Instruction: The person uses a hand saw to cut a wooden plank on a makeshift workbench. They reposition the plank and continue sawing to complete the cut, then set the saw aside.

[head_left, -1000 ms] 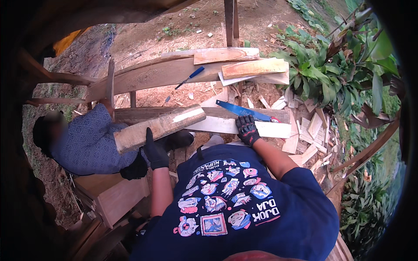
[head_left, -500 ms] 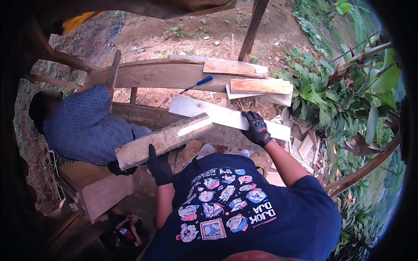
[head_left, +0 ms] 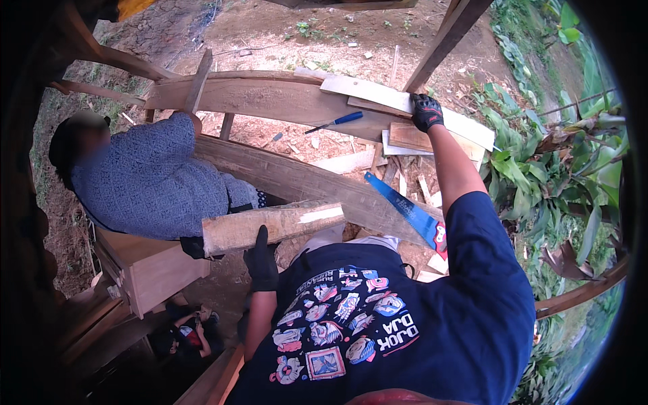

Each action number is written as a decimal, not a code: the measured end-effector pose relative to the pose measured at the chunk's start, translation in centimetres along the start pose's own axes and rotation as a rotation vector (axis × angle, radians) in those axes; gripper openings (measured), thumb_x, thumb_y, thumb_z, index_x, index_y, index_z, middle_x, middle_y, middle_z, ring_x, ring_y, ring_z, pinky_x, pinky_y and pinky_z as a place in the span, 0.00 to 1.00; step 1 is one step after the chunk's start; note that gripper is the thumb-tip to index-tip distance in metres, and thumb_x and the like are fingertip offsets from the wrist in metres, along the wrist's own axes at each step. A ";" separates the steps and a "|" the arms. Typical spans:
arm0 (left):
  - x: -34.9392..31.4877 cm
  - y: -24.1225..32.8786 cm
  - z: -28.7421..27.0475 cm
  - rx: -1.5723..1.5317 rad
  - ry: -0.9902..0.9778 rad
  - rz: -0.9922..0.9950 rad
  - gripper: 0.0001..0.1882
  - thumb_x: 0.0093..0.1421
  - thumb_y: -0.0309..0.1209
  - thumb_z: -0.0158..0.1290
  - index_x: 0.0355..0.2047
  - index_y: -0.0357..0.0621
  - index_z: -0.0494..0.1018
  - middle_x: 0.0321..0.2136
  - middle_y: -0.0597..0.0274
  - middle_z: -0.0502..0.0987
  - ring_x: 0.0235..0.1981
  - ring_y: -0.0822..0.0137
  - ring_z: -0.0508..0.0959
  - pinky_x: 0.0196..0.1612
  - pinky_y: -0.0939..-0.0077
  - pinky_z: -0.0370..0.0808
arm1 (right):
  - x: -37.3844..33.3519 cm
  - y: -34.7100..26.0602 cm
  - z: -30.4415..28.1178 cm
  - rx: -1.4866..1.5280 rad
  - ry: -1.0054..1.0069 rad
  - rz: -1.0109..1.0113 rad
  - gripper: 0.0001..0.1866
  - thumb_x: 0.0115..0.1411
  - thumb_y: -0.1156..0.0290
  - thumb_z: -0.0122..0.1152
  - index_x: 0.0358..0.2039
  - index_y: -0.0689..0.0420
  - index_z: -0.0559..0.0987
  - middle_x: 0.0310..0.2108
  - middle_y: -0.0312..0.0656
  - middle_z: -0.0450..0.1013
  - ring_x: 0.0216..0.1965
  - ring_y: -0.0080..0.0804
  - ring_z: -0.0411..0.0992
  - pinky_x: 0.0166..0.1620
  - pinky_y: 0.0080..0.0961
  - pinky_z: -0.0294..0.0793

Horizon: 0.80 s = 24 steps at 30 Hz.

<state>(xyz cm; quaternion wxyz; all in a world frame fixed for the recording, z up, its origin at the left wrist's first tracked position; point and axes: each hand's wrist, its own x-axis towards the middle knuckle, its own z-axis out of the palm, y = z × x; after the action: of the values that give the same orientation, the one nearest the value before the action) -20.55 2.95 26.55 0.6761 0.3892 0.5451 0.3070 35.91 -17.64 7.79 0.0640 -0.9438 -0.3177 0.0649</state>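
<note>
Both my hands wear black gloves. My left hand [head_left: 262, 262] is closed on the lower edge of a rough, bark-sided wood plank [head_left: 280, 227], which lies across in front of my body with a white patch near its right end. My right arm is stretched far forward. At its end, my right hand [head_left: 426, 113] grips a long pale board [head_left: 368, 89] over the boards at the right end of the far beam. Part of the board is hidden under the hand. Below it sit shorter boards [head_left: 410, 137], one brown and one whitish.
A handsaw [head_left: 403, 206] with a blue blade and red-white handle rests on the near beam [head_left: 297, 181]. The far beam [head_left: 263, 96] carries a blue-handled tool [head_left: 345, 118]. Another person [head_left: 152, 179] sits left, beside a wooden box [head_left: 162, 270]. A post [head_left: 445, 47] rises at the far right.
My right hand has carried the pale board away from me, from the near beam to the far boards, uncovering the handsaw. The rough plank stays in my left hand, now lying more level.
</note>
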 end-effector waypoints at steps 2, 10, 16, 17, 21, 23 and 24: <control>0.2 -0.2 -0.3 0.224 0.011 0.013 0.31 0.69 0.36 0.66 0.66 0.30 0.71 0.60 0.48 0.77 0.59 0.57 0.80 0.59 0.58 0.82 | -0.1 0.1 0.3 -0.006 -0.069 0.021 0.28 0.66 0.69 0.54 0.67 0.47 0.76 0.63 0.48 0.75 0.67 0.49 0.72 0.69 0.49 0.68; 2.2 -1.5 0.7 0.319 0.001 0.007 0.27 0.69 0.34 0.67 0.62 0.30 0.75 0.58 0.50 0.79 0.57 0.61 0.81 0.58 0.62 0.82 | -1.0 -11.7 0.6 -0.102 0.073 -0.195 0.28 0.65 0.66 0.56 0.67 0.49 0.76 0.65 0.51 0.73 0.67 0.51 0.71 0.70 0.55 0.65; 3.0 0.2 2.3 0.296 0.019 -0.009 0.26 0.71 0.35 0.64 0.62 0.29 0.75 0.58 0.50 0.80 0.55 0.60 0.83 0.58 0.63 0.82 | -0.7 -20.2 5.9 -0.158 0.151 -0.585 0.23 0.67 0.66 0.56 0.62 0.50 0.80 0.60 0.48 0.77 0.65 0.46 0.72 0.72 0.52 0.63; 3.2 0.1 1.8 0.271 0.019 -0.020 0.26 0.72 0.35 0.63 0.62 0.28 0.74 0.58 0.50 0.80 0.55 0.59 0.83 0.58 0.63 0.82 | -0.4 -21.4 6.2 -0.219 -0.105 -0.557 0.27 0.67 0.66 0.55 0.66 0.49 0.78 0.66 0.49 0.74 0.68 0.48 0.70 0.74 0.54 0.60; 3.5 -0.5 -1.7 0.345 -0.028 0.034 0.25 0.75 0.37 0.59 0.62 0.26 0.74 0.56 0.49 0.81 0.55 0.57 0.83 0.58 0.63 0.82 | 0.7 -22.4 8.1 -0.177 0.008 -0.516 0.22 0.65 0.67 0.58 0.59 0.51 0.81 0.53 0.43 0.79 0.59 0.43 0.75 0.66 0.50 0.68; 3.5 -0.3 -2.4 0.277 -0.032 -0.022 0.26 0.74 0.35 0.60 0.63 0.26 0.73 0.58 0.48 0.80 0.57 0.56 0.82 0.59 0.61 0.82 | 1.6 -21.8 8.6 -0.120 -0.048 -0.544 0.18 0.61 0.68 0.66 0.53 0.50 0.82 0.51 0.42 0.81 0.56 0.43 0.79 0.63 0.43 0.71; 3.8 0.0 -2.5 0.154 -0.026 -0.119 0.28 0.72 0.33 0.63 0.64 0.26 0.71 0.60 0.47 0.78 0.59 0.55 0.81 0.59 0.59 0.83 | 2.3 -21.3 8.7 -0.120 -0.081 -0.543 0.16 0.62 0.68 0.64 0.51 0.50 0.82 0.51 0.43 0.81 0.56 0.44 0.79 0.61 0.43 0.73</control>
<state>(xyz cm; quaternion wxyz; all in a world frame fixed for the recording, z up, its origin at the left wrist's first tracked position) -22.19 6.64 24.45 0.6683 0.4110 0.5803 0.2184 23.66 1.25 2.46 0.0102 -0.8229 -0.5645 0.0641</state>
